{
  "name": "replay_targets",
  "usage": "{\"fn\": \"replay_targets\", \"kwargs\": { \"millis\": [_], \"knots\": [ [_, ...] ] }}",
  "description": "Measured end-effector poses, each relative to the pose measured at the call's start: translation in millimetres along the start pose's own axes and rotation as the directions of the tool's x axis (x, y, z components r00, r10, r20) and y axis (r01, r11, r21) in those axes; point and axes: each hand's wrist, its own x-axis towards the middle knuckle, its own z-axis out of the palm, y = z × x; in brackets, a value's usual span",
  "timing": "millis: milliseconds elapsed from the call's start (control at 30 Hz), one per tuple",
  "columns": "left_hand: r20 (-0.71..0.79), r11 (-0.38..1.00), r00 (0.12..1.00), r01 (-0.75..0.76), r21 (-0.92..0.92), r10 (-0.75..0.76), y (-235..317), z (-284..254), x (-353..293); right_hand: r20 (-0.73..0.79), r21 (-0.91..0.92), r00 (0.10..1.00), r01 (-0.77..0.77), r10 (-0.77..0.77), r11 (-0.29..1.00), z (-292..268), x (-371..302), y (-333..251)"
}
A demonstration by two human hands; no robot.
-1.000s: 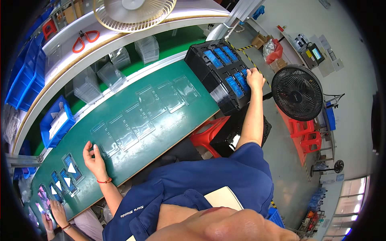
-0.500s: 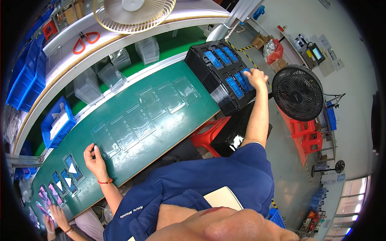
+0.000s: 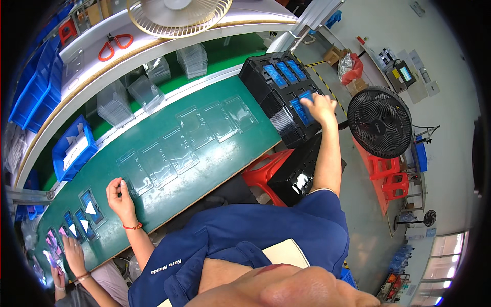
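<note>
My right hand [image 3: 321,108] is over the top tray of a black tray stack [image 3: 255,84] at the table's far right end. Its fingers are closed on a flat blue rectangular piece [image 3: 306,95], tilted in the tray. Beside it another blue piece [image 3: 298,111] lies in the same row, and several more blue pieces [image 3: 274,75] fill the other row. Low over the green table, my left hand [image 3: 120,198] has loosely curled fingers, the thumb apart, with nothing visible in them. It is next to the nearest of several clear plastic blister trays [image 3: 134,171] laid in a row.
Another person's hands [image 3: 75,254] work at lower left, near blue pieces with white triangles [image 3: 90,208] in clear trays. Stacked clear trays [image 3: 113,105] and a blue bin [image 3: 76,151] line the table's back. A black fan [image 3: 379,123] and red stool [image 3: 266,174] stand at right.
My right hand has shifted slightly left over the black tray, and fewer blue pieces show in the row under it. My left hand has barely moved. The other person's hand has moved up.
</note>
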Motion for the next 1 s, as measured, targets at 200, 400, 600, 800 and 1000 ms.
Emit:
{"fn": "replay_targets", "kwargs": {
  "millis": [200, 400, 600, 800, 1000],
  "knots": [
    [0.01, 0.999, 0.999, -0.033, 0.042, 0.032, 4, 5, 5, 0.039, 0.399, 0.998, 0.022, -0.04, 0.917, 33, 13, 21],
    [-0.031, 0.997, 0.999, -0.034, 0.067, 0.036, 6, 0, 1, 0.205, 0.243, 0.969, 0.084, -0.136, 0.966, 2, 19, 3],
    [-0.048, 0.998, 0.998, -0.033, 0.059, 0.035, 7, 4, 4, 0.003, 0.219, 1.0, -0.002, 0.001, 0.976, 7, 139, 19],
    [-0.089, 0.999, 0.995, -0.051, 0.01, 0.052, 3, 3, -2, 0.142, 0.127, 0.988, -0.085, 0.067, 0.988, 34, 207, 6],
    [-0.053, 0.999, 0.998, -0.029, 0.03, 0.03, 10, 5, 3, 0.12, 0.35, 0.993, -0.023, -0.02, 0.936, 61, 222, 29]
  ]
}}
